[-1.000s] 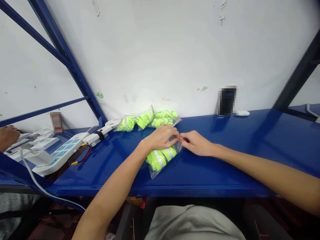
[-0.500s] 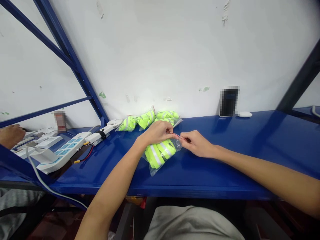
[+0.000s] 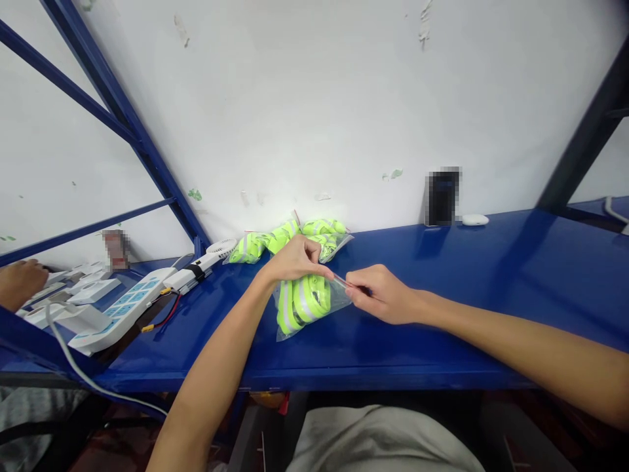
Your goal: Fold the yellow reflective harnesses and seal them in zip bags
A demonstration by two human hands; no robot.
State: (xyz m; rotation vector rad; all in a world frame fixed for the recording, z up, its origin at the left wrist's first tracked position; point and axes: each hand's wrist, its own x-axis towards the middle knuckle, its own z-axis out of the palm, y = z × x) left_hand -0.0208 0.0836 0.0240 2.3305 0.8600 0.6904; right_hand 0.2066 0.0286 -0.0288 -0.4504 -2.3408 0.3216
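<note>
Between my hands is a clear plastic zip bag point(image 3: 339, 298) with folded neon-yellow reflective strap point(image 3: 303, 303) inside, its silver stripes showing. My left hand point(image 3: 299, 259) pinches the red-lined top edge of the bag near its middle. At the right end of that same edge, my right hand point(image 3: 381, 294) grips with thumb and curled fingers. The bag hangs tilted just over the blue table, its lower left corner close to or touching the surface. Behind my left hand, several similar bagged yellow straps point(image 3: 250, 247) lie against the wall.
To the left are a white power strip point(image 3: 125, 308), a small white fan point(image 3: 221, 248) and a red-black cable point(image 3: 170, 311). A blurred dark phone-like object point(image 3: 442, 196) leans on the wall beside a white case point(image 3: 475, 219). Another person's hand point(image 3: 22, 282) is at far left, beyond the blue frame point(image 3: 162, 177).
My right hand has moved slightly down and my left hand slightly left along the bag's edge. The bag is stretched wider and its contents are turned more upright. The view has shifted a little.
</note>
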